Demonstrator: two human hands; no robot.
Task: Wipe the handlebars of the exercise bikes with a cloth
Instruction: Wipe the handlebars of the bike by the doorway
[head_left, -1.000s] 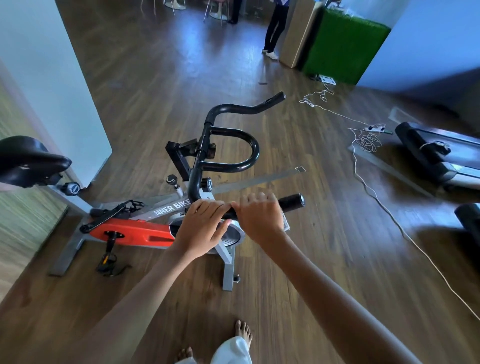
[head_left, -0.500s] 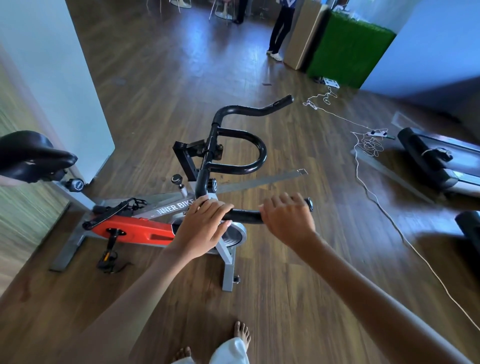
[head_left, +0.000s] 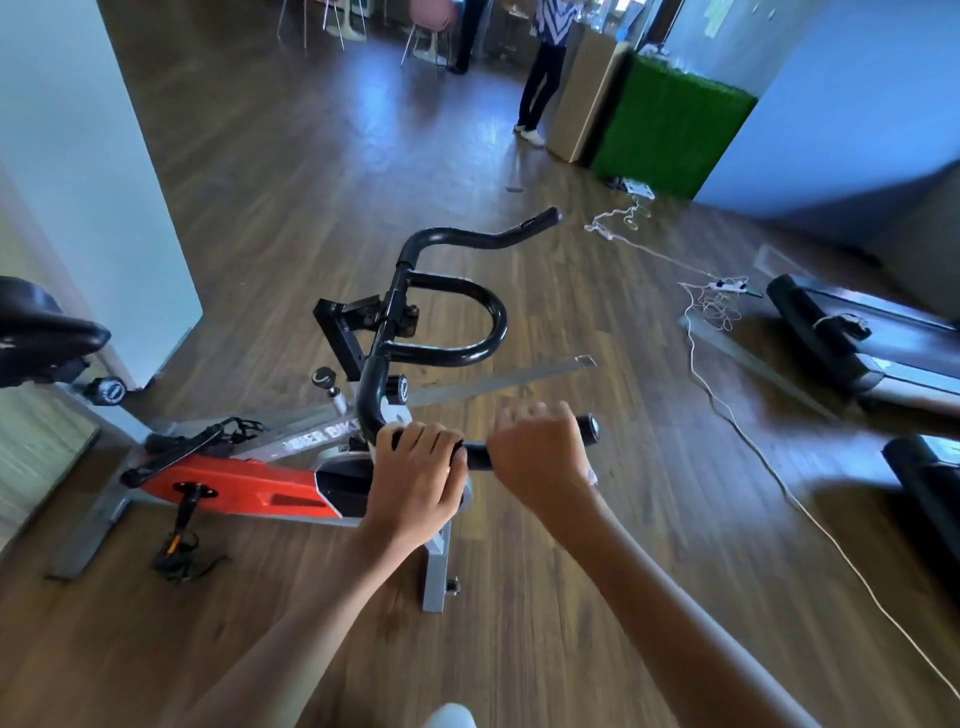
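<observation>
Both my hands are on the near bar of the handlebars (head_left: 475, 454), which juts to the right from the black stem of the bike (head_left: 234, 488). My left hand (head_left: 415, 478) wraps over the bar at its bend, fingers curled close together round it. My right hand (head_left: 537, 457) sits just beside it to the right, fingers clamped over the grip, and the bar's round end cap pokes out past my knuckles. A pale scrap (head_left: 591, 475) shows under my right wrist (whether that is the cloth, I cannot tell). The other bars loop away on the far side. The bike stands on a wooden floor (head_left: 519, 649), its black saddle (head_left: 47, 332) at the left edge. A white cable (head_left: 730, 413) trails across the floor on the right, near a treadmill (head_left: 857, 332).
</observation>
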